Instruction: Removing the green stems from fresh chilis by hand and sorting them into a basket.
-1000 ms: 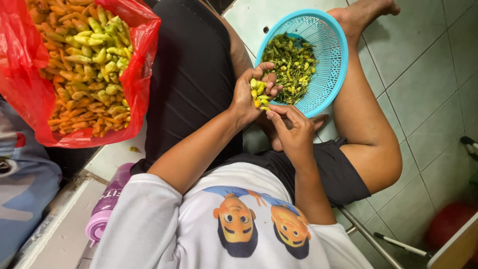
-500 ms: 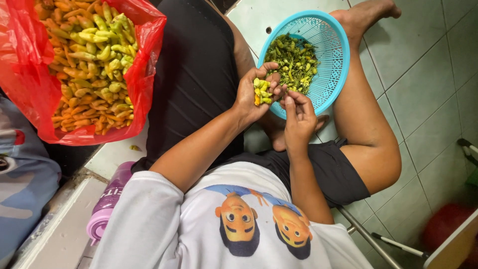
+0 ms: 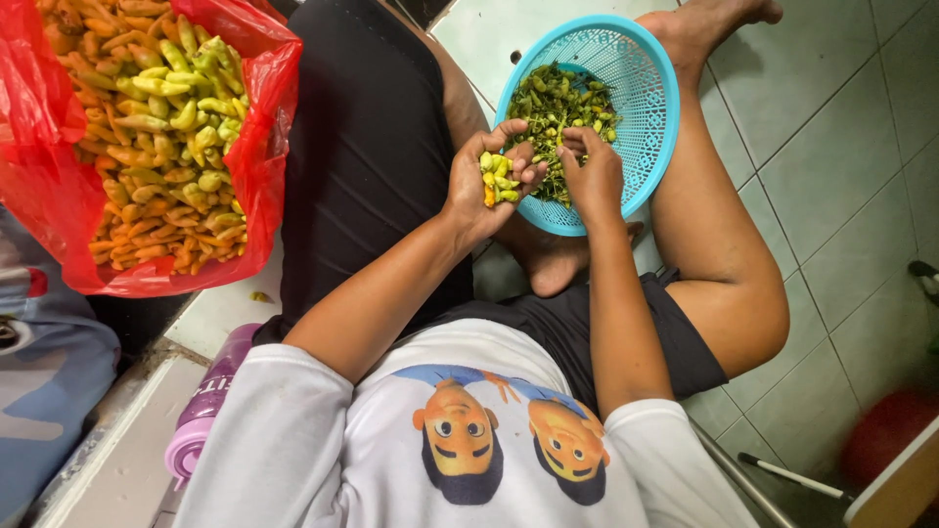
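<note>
— So why is the left hand [image 3: 486,181] cupped like that?

— It works as a small bowl: the palm faces up, fingers curled around a clutch of yellow-green chilies [image 3: 499,178], so they can't roll off. It sits at about seven o'clock of the blue basket [image 3: 646,93], partly over its rim.

— And the right hand [image 3: 591,171]?

— Just beside it, at three o'clock of the left, over the heap of green stems [image 3: 559,108] in the basket. Its fingers are pinched together; there may be a small piece between the tips, though I can't tell for sure.

— The basket looks tilted.

— It leans between the person's legs on the tiled floor [image 3: 822,147], mouth turned toward the hands, probably so scraps land inside.

— Where's the main supply?

— In the red plastic bag [image 3: 59,196], well apart at nine o'clock of the hands, open wide and full of orange and yellow chilies [image 3: 161,147]. A purple bottle [image 3: 207,401] lies at seven o'clock, near the person's sleeve.

— Anything different from a second ago?

— The right hand was lower, near the lap, at five o'clock of the left; it has since risen over the basket. The left hand has barely shifted.
</note>
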